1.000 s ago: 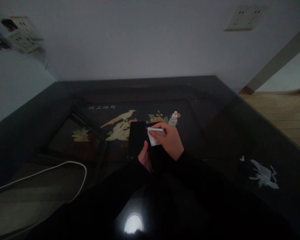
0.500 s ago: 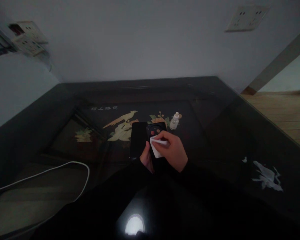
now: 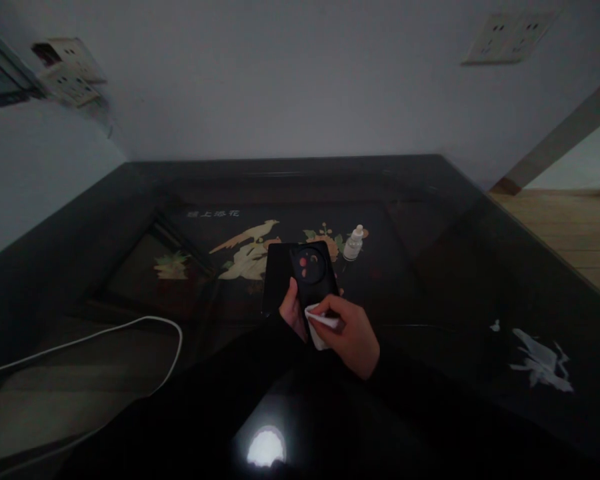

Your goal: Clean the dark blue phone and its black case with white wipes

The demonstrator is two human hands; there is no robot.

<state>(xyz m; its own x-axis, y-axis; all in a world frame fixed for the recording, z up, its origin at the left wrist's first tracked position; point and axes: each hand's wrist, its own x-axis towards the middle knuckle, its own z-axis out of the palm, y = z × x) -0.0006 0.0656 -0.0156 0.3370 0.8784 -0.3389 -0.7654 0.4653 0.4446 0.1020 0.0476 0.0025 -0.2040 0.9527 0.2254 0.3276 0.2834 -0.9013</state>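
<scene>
Dim room, dark glossy table [image 3: 430, 267] against a pale wall. Above it, the right hand [image 3: 353, 337] pinches a folded white wipe [image 3: 320, 327] between thumb and fingers, pressed to the lower end of a black phone [image 3: 313, 273]. The left hand [image 3: 293, 313] grips that phone from below, thumb on its left edge, round camera module facing up. A flat black slab [image 3: 276, 277] sits just beside it. Near the phone's far end stands a small dropper bottle [image 3: 354, 243]; a white cable [image 3: 170, 353] curves well to the left.

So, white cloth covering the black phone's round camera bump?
No, the right hand holds the white cloth low on the black phone, its round camera bump exposed.
</scene>
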